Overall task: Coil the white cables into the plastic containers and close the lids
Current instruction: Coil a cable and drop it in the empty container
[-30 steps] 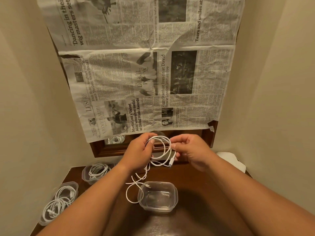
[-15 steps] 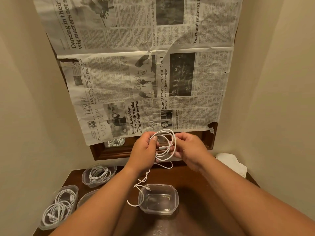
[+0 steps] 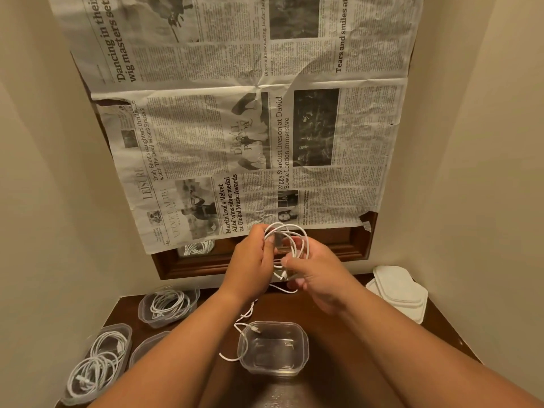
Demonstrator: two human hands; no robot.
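Observation:
A white cable (image 3: 291, 240) is looped into a loose coil held up above the dark wooden table (image 3: 347, 328). My left hand (image 3: 250, 260) grips the coil's left side. My right hand (image 3: 315, 275) pinches the cable lower down on the right, near a plug end. The cable's tail hangs down and trails over the rim of a clear, open plastic container (image 3: 273, 348) standing below my hands. Part of the coil is hidden between my fingers.
Two open containers holding coiled white cables stand at the left (image 3: 167, 304) (image 3: 94, 363), a third container (image 3: 147, 348) partly behind my left forearm. White lids (image 3: 397, 290) are stacked at the back right. A newspaper-covered wooden frame (image 3: 265, 260) and beige walls close in the table.
My right hand has slid down and toward me along the cable, from the coil's right side to below it. More of the tail has been drawn up off the table.

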